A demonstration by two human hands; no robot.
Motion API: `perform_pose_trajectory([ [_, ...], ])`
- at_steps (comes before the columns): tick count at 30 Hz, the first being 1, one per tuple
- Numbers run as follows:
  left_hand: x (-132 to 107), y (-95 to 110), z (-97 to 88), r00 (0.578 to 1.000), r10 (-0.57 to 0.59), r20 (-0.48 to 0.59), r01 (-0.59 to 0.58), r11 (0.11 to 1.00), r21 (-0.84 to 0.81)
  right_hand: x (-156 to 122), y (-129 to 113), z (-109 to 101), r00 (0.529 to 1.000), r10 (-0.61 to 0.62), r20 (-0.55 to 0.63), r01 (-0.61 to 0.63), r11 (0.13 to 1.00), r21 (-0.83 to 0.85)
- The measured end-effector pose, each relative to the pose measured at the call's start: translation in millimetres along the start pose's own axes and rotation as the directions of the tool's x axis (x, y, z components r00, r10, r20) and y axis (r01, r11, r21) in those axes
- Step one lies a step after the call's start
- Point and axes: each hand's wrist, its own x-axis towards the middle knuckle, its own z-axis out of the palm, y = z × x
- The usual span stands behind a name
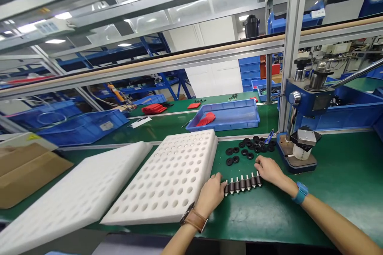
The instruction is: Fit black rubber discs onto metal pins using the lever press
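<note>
Several small dark brown rollers with pale shafts [242,184] stand side by side in a row on the green bench. At the row's left end, my left hand [212,191], wearing a brown watch strap, has its fingers closed against the end roller. My right hand [271,171], with a teal wristband, grips the other end with bent fingers. Fingertips are partly hidden by the hands. Just beyond the row lie several loose black discs [235,159]. Left of my left hand is a white foam tray [167,181] with rows of round holes, some near its far end filled.
A second white foam slab [74,191] lies further left, beside a cardboard box [26,171]. On the right stands a blue hand press [311,95] with blue tweezers [269,137] near its base. A shallow blue bin [233,116] with red pieces sits behind.
</note>
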Motion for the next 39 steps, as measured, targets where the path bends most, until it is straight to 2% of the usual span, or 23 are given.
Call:
perform_pose_trajectory([
  [2, 1.9, 7.4, -3.4, 0.999, 0.000, -0.049, 0.000, 1.000, -0.009, 14.7, -2.8, 0.9, 0.999, -0.028, -0.036, 0.027, 1.000, -0.016],
  [4, 3.3, 18.0, -9.4, 0.992, 0.061, -0.108, -0.075, 0.989, -0.125, 26.2, -5.3, 6.0, 0.996, -0.056, -0.062, 0.055, 0.998, -0.021],
  [6, 1.9, 29.7, -16.6, 0.977, 0.188, -0.106, -0.213, 0.918, -0.336, 31.5, -5.0, 13.3, 0.994, -0.076, -0.080, 0.074, 0.997, -0.021],
  [8, -3.8, 40.7, -22.5, 0.933, 0.351, -0.082, -0.348, 0.818, -0.457, 31.5, -1.0, 19.4, 0.991, -0.090, -0.099, 0.088, 0.996, -0.020],
  [10, -12.2, 50.5, -23.6, 0.879, 0.467, -0.097, -0.471, 0.821, -0.321, 29.2, 5.6, 21.4, 0.987, -0.107, -0.117, 0.105, 0.994, -0.018],
  [12, -19.4, 58.8, -18.0, 0.837, 0.527, -0.145, -0.538, 0.841, -0.049, 26.8, 11.6, 18.9, 0.983, -0.127, -0.132, 0.126, 0.992, -0.016],
  [13, -21.5, 62.5, -12.5, 0.832, 0.532, -0.160, -0.529, 0.846, 0.066, 25.7, 13.5, 16.3, 0.981, -0.139, -0.138, 0.138, 0.990, -0.017],
  [15, -22.4, 68.9, 2.9, 0.859, 0.479, -0.182, -0.449, 0.875, 0.183, 23.1, 13.7, 10.0, 0.974, -0.168, -0.149, 0.167, 0.986, -0.019],
  [19, -16.8, 75.8, 42.2, 0.937, 0.204, -0.283, -0.145, 0.966, 0.216, 14.2, 3.3, 1.8, 0.954, -0.266, -0.136, 0.263, 0.964, -0.038],
  [21, -14.8, 76.0, 58.1, 0.964, 0.105, -0.245, -0.059, 0.980, 0.190, 9.8, -2.6, 3.0, 0.944, -0.309, -0.113, 0.305, 0.951, -0.052],
  [23, -13.7, 75.1, 65.9, 0.986, 0.093, -0.138, -0.074, 0.987, 0.142, 7.2, -6.1, 7.0, 0.941, -0.324, -0.096, 0.319, 0.946, -0.063],
  [26, -8.9, 74.5, 60.7, 0.987, 0.161, -0.018, -0.161, 0.986, 0.032, 7.8, -5.6, 12.4, 0.950, -0.292, -0.113, 0.286, 0.956, -0.073],
  [30, 9.2, 83.9, 38.6, 0.980, 0.183, -0.081, -0.187, 0.981, -0.048, 15.5, 3.4, 8.3, 0.954, -0.223, -0.201, 0.210, 0.974, -0.082],
  [33, 19.5, 102.3, 32.8, 0.969, 0.230, -0.095, -0.234, 0.972, -0.032, 27.7, 11.9, 0.0, 0.946, -0.190, -0.264, 0.171, 0.981, -0.093],
  [36, 15.7, 122.8, 44.0, 0.962, 0.257, -0.092, -0.258, 0.966, 0.007, 47.5, 16.8, -3.3, 0.945, -0.158, -0.287, 0.130, 0.985, -0.115],
  [39, 2.8, 134.2, 63.4, 0.958, 0.230, -0.169, -0.229, 0.973, 0.023, 70.3, 16.5, 2.2, 0.951, -0.142, -0.275, 0.106, 0.984, -0.142],
])
